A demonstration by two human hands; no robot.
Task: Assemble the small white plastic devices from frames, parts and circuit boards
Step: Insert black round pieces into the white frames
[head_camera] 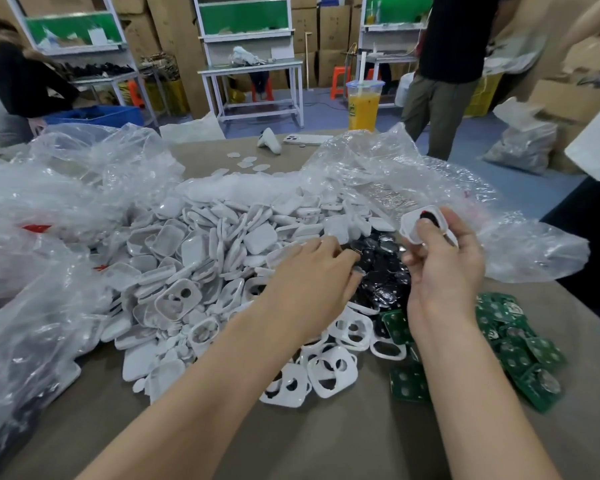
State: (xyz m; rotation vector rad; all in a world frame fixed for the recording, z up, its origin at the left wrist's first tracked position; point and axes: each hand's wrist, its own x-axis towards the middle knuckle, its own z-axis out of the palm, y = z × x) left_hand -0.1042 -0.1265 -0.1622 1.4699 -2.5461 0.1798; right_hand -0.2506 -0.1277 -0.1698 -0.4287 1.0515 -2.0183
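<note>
The right hand [444, 261] holds a white frame [411, 224] in a pinching grip while the left hand [312, 271], grip unreadable, digs among black parts [383, 277], so the frame may slip.

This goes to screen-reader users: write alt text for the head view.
A person's right hand holds a white frame with a dark part in it, while the left hand reaches into black parts beside heaped white shells and green circuit boards.

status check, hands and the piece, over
Right hand grips white frame, black part showing in it. Left hand down on black parts, grasp unclear. Loose plastic bags crowd the piles, circuit boards uncovered.
</note>
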